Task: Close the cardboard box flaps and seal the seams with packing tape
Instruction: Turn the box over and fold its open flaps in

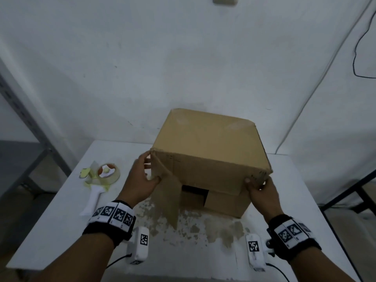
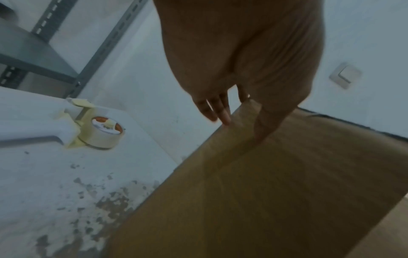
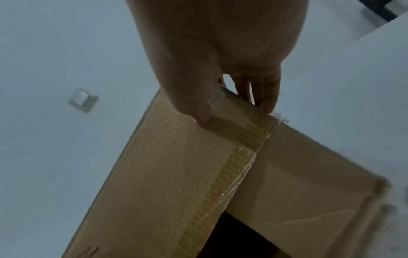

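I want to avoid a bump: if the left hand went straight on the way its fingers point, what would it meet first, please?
Hardly any travel: the left hand already grips the cardboard box at its near left corner. Its fingers would slide along the box's side towards the wall, though depth is unclear.

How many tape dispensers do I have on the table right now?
1. The tape dispenser lies flat on the white table, left of the cardboard box and beyond the left hand, untouched. Anything behind the box would be hidden.
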